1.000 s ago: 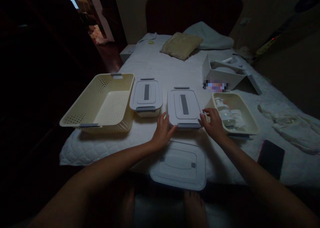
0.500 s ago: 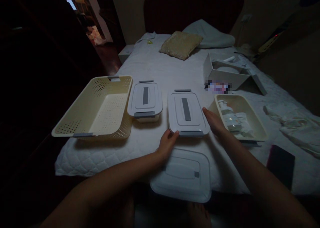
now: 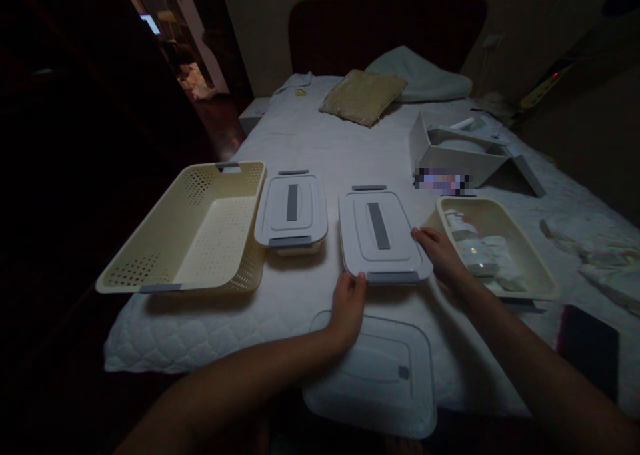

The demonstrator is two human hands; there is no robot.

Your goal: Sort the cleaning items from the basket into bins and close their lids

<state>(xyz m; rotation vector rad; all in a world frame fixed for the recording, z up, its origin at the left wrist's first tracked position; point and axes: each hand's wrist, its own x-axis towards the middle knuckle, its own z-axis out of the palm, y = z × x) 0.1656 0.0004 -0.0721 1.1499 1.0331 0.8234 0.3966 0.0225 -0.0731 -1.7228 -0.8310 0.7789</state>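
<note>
A white lidded storage box [image 3: 359, 242] with grey clips and a grey strip on its lid is on the bed in front of me. My left hand [image 3: 349, 305] grips its front edge, thumb on the rim beside the front clip, the other fingers hidden below. At its right side, my right hand [image 3: 439, 254] holds the edge with the thumb on top. A smaller matching storage box [image 3: 273, 203] with its lid on stands to the left. Nearer me, a loose translucent lid [image 3: 370, 395] lies at the bed's edge, partly under my left wrist.
A cream perforated basket [image 3: 163, 286] stands at the far left. On the right, a cream bin [image 3: 530, 262] holds several bottles; a dark tablet-like object [image 3: 590, 348] lies beyond it. Further back are an open white box [image 3: 463, 158], a beige pillow [image 3: 363, 97] and crumpled cloth [image 3: 595, 248].
The whole scene has shifted slightly down in view. Both hands stay on the storage box; my left wrist is more upright, with the thumb still on the front rim.
</note>
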